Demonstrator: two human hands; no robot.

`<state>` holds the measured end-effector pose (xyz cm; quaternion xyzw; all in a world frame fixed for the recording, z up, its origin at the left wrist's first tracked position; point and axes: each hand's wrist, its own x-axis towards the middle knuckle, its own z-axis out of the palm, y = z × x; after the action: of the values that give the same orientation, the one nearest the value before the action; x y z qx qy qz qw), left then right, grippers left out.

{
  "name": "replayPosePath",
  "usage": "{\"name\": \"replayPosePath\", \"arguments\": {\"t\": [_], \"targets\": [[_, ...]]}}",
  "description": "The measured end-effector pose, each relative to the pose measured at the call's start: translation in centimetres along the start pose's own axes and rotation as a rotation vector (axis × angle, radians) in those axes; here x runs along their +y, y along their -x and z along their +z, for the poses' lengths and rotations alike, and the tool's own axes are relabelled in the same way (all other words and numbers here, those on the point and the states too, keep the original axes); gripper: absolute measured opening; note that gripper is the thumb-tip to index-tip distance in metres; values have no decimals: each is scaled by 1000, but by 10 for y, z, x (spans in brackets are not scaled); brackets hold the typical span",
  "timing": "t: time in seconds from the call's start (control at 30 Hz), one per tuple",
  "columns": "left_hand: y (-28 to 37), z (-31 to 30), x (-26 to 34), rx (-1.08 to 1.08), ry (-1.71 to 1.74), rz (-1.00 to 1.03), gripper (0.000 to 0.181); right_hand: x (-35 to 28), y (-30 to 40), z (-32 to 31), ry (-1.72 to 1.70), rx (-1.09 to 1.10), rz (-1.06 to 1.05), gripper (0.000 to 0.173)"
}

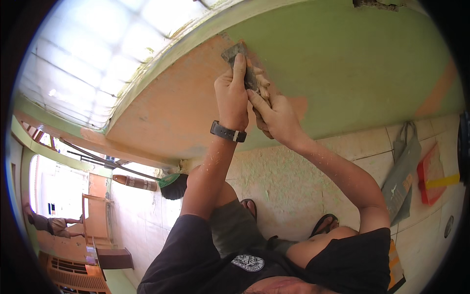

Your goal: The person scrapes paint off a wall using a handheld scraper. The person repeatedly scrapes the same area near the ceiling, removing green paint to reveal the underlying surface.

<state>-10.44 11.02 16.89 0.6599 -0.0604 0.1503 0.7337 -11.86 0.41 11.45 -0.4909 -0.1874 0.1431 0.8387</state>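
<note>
My left hand (233, 92) grips a grey, paint-stained scraper (240, 60), its thumb lying along the tool. Below and to the right, my right hand (273, 114) closes around the lower part of the same scraper. The blade end meets the wall near the edge between a bare orange-brown patch (180, 95) and green paint (349, 66). Some fingers behind the tool overlap, and the handle is mostly hidden. Green paint flakes (290, 176) lie scattered on the tiled floor beneath my arms, and pale flecks stick to both forearms.
A black-bristled broom (174, 186) and a brown cylinder (135, 182) lie to the left. At right are a grey-green bag (402, 178) and a red dustpan (433, 174). A barred window (91, 55) adjoins the wall. Another person (55, 225) stands far left beside a wooden frame.
</note>
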Motion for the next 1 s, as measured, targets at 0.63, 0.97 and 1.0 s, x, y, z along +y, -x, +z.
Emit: {"name": "replayPosePath", "arguments": {"t": [0.63, 0.97, 1.0], "targets": [[-6, 1, 11, 43, 96, -6, 50, -8, -7, 1, 96, 21, 36, 30], [15, -89, -95, -775, -1338, 48, 47, 129, 9, -129, 803, 145, -173, 33], [18, -85, -95, -790, -1315, -62, 47, 130, 16, -135, 977, 88, -175, 33]]}}
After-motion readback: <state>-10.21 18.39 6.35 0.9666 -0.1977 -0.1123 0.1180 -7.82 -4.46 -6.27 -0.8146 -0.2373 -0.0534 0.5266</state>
